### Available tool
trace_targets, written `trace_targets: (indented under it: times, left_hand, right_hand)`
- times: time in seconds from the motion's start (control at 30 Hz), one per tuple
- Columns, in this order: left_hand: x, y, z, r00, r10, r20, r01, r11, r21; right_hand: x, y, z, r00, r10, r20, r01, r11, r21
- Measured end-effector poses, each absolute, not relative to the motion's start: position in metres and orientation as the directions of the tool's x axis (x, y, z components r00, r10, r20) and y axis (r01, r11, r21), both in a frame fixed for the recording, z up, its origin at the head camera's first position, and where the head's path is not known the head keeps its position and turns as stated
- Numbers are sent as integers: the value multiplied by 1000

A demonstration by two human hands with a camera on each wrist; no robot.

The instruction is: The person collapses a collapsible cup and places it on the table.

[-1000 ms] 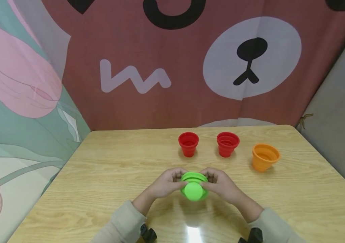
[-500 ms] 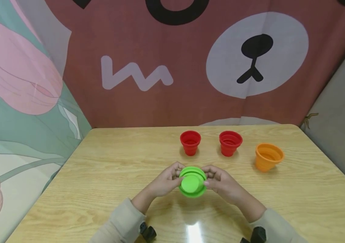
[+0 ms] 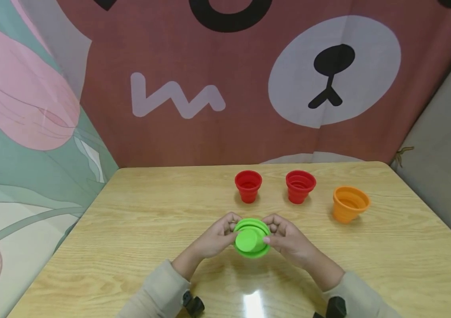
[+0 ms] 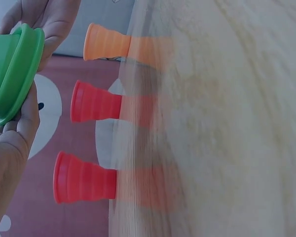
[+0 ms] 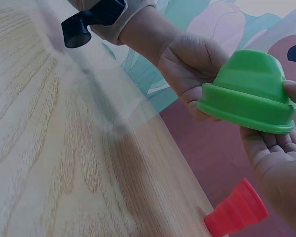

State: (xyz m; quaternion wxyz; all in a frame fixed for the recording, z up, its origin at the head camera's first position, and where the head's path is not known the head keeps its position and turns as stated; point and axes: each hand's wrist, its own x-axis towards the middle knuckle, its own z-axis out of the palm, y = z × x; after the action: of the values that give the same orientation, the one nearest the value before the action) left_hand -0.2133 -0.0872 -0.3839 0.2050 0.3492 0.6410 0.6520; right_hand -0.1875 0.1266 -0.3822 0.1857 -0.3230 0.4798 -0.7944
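bright-green, stepped round plastic-looking cup held above the pale wood-grain desk: left hand grips its side at nine o'clock, right hand grips it at three. tapered orange ribbed cup stands at two o'clock.

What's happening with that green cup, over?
Left hand, right hand: both holding green cup. Cup off table. Red cups, orange cup beyond, not in the way.

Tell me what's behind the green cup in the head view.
Beyond the green cup are table and the left red cup. The patch of table directly behind it is covered, so unseen.
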Motion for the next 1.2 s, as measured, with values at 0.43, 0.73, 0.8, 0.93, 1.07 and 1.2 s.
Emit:
trace_targets:
  times: [0.43, 0.73, 0.8, 0.93, 1.07, 1.2]
  left_hand:
    - [-215, -90, -382, -682, 715, 152, 154, -62, 986]
    - [-217, -89, -383, -677, 718, 163, 31, -193, 981]
    - [-218, -88, -384, -676, 718, 163, -12, -232, 973]
    - [-219, -85, -385, -680, 717, 151, -72, -270, 960]
    - [-219, -82, -387, -697, 703, 141, -83, -274, 958]
    - [-218, -81, -387, -727, 667, 164, -85, -324, 942]
  right_hand:
    - [-186, 125, -379, -859, -481, 177, -144, -105, -984]
    - [-188, 123, -377, -882, -435, 181, -216, 31, -976]
    - [-189, 124, -378, -883, -434, 179, -217, 41, -975]
    - [-190, 126, -380, -886, -430, 174, -211, 39, -977]
    - [-189, 127, -383, -886, -429, 178, -195, -5, -981]
    - [-189, 130, -387, -867, -455, 205, -174, -111, -979]
